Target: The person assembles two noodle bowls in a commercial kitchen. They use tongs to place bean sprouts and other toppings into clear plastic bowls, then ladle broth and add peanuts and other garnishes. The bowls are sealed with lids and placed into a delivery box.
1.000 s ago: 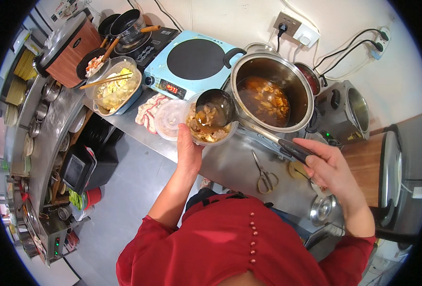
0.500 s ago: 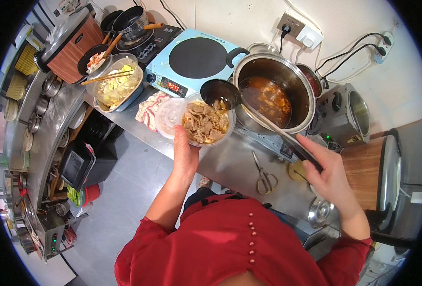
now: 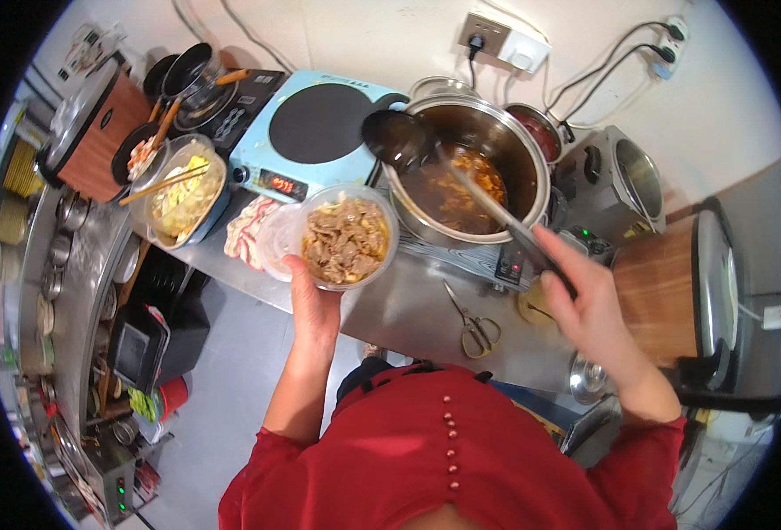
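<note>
My left hand (image 3: 315,307) is closed round the near side of a round clear plastic tub (image 3: 394,238). Sliced cooked meat (image 3: 344,237) fills it. A clear lid (image 3: 277,240) lies against the tub's left side. In my right hand (image 3: 584,296) is the dark handle of a ladle (image 3: 399,140). Its black scoop hangs over the left rim of a big steel pot (image 3: 521,146), tilted; I cannot make out whether liquid is in it. Reddish-brown broth with chunks (image 3: 465,194) stands in the pot.
A light-blue induction cooker (image 3: 253,146) sits left of the pot. Beyond it are a tub of vegetables (image 3: 215,190) with chopsticks on top and several pans (image 3: 187,75). Scissors (image 3: 477,334) lie on the steel counter (image 3: 390,314). A wood-patterned cooker (image 3: 664,287) stands at right, a striped cloth (image 3: 247,231) near the lid.
The ladle's scoop has left the meat tub's rim and moved up to the pot's left rim. My left hand still holds the tub, now farther from the pot. The whole view has shifted.
</note>
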Action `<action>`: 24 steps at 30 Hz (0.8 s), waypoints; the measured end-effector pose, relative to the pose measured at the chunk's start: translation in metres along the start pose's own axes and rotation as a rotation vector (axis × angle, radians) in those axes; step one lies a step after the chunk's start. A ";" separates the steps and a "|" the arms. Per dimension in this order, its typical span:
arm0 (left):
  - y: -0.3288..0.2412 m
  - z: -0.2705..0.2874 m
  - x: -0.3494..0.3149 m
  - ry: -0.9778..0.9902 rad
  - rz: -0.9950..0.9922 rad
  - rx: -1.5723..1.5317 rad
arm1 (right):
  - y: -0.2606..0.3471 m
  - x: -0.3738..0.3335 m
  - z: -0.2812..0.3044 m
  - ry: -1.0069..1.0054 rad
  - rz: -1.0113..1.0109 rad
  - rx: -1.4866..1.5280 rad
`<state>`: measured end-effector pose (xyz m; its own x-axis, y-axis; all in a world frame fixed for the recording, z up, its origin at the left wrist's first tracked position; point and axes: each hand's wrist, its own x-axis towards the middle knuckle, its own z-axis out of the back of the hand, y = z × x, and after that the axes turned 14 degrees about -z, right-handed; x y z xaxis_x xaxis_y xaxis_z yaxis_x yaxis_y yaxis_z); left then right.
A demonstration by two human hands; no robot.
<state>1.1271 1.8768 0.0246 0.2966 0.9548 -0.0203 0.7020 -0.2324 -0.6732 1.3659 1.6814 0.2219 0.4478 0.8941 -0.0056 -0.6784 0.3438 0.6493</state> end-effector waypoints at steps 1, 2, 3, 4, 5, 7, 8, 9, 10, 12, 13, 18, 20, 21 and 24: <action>-0.001 0.000 0.000 0.011 -0.015 -0.009 | -0.008 0.007 0.002 -0.054 -0.005 0.003; -0.001 0.001 0.001 -0.024 -0.006 0.041 | -0.017 0.015 0.005 -0.004 -0.157 -0.014; -0.002 0.001 0.001 -0.027 0.014 0.036 | -0.026 0.022 0.005 0.047 -0.305 -0.027; -0.003 0.002 0.002 -0.023 0.020 0.021 | -0.035 0.030 0.001 0.033 -0.266 -0.076; -0.003 0.002 0.003 -0.014 0.021 0.005 | -0.043 0.038 -0.006 0.022 -0.227 -0.126; -0.004 0.003 0.004 -0.018 0.045 0.041 | -0.058 0.047 -0.013 0.005 -0.190 -0.215; -0.005 0.004 0.005 -0.017 0.049 0.055 | -0.065 0.051 -0.017 -0.004 -0.189 -0.253; -0.006 0.004 0.005 -0.024 0.048 0.061 | -0.071 0.056 -0.020 -0.004 -0.183 -0.287; -0.006 0.003 0.006 -0.035 0.055 0.072 | -0.076 0.061 -0.021 -0.016 -0.232 -0.232; -0.007 0.003 0.006 -0.019 0.042 0.100 | -0.086 0.072 -0.021 -0.028 -0.292 -0.285; -0.008 0.002 0.006 -0.013 0.025 0.106 | -0.090 0.077 -0.019 -0.067 -0.259 -0.289; -0.011 0.001 0.001 -0.042 0.045 0.124 | -0.104 0.089 -0.012 0.158 -0.539 0.144; -0.011 0.002 0.000 -0.043 0.055 0.116 | -0.104 0.087 -0.008 0.260 -0.763 0.551; -0.010 0.002 -0.001 -0.038 0.062 0.105 | -0.103 0.085 -0.006 0.313 -0.893 0.753; -0.007 0.002 -0.002 -0.025 0.065 0.066 | -0.095 0.076 -0.002 0.352 -0.944 0.947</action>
<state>1.1202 1.8772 0.0276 0.3233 0.9426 -0.0833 0.6373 -0.2819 -0.7172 1.4634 1.7172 0.1585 0.2460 0.5076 -0.8257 0.5109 0.6560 0.5555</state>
